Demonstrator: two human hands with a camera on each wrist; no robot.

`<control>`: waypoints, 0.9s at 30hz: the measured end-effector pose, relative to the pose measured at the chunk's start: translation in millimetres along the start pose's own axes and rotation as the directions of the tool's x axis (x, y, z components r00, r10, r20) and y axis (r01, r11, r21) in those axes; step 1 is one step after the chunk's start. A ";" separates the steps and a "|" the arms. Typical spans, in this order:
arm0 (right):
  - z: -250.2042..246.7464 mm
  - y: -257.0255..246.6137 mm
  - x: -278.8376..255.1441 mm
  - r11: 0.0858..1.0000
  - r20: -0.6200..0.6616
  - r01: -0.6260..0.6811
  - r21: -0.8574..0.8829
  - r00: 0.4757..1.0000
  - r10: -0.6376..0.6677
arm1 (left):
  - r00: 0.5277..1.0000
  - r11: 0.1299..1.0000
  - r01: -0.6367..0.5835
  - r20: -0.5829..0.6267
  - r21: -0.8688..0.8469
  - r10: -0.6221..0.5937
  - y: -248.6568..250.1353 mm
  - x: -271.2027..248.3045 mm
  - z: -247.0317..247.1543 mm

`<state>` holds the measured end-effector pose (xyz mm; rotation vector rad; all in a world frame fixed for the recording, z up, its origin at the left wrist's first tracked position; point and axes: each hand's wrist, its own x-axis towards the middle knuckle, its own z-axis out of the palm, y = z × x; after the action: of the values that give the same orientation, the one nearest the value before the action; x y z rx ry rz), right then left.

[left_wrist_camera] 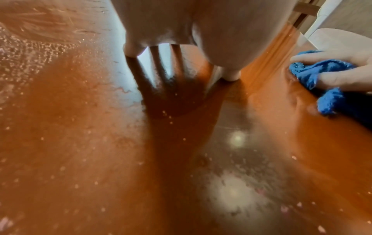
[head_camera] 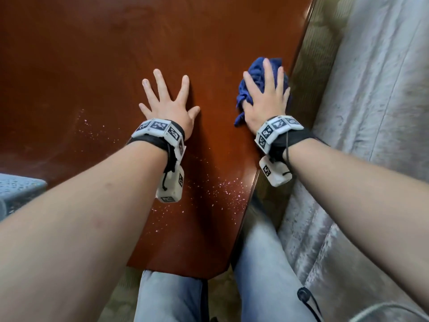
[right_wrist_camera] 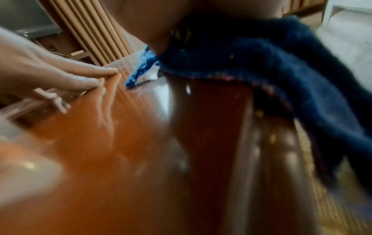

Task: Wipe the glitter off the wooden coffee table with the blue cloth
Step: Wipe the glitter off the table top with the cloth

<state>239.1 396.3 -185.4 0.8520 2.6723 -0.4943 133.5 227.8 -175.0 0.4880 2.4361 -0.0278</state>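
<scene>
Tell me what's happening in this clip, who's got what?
A person is wiping a wooden coffee table. The right hand presses a bunched blue cloth near the table's right edge, while the left hand lies flat with fingers spread on the wood. Pale glitter is scattered nearer the person, not yet wiped.

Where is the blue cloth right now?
In the head view, the blue cloth is bunched under the right hand, by the right edge of the coffee table, beside the grey sofa.
</scene>
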 end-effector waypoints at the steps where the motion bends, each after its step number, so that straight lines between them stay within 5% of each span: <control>1: 5.9 -4.7 -9.4 1.000 -0.011 0.021 -0.010 1.000 -0.021 | 1.000 1.000 -0.006 0.002 0.003 0.006 -0.9 0.4 -0.6; 8: 55.8 -19.7 -127.6 0.995 0.113 0.096 -0.009 0.989 -0.094 | 0.996 0.996 -0.084 0.029 0.026 0.083 -5.7 -12.4 6.1; 11: 52.0 -8.0 -121.1 0.996 0.097 0.091 0.017 0.991 -0.092 | 0.990 0.989 -0.135 0.037 0.054 0.134 -12.0 -17.7 8.1; 17: 36.9 -37.7 -65.8 0.984 -0.003 -0.174 0.045 0.985 0.174 | 0.988 0.987 -0.152 0.048 0.046 0.150 -15.0 -16.5 6.9; 22: 61.4 -59.7 -124.1 0.998 0.066 0.064 -0.006 0.996 -0.064 | 0.990 0.988 -0.139 0.034 0.067 0.137 -14.4 -17.1 6.8; 27: 60.9 -17.4 -144.2 0.965 0.159 0.262 0.000 0.953 -0.259 | 0.995 0.992 -0.101 0.028 0.075 0.099 -10.2 -17.8 7.9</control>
<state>351.8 286.3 -182.2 0.4334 2.6474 -0.5670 147.5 211.2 -171.5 0.6402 2.3901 -0.0839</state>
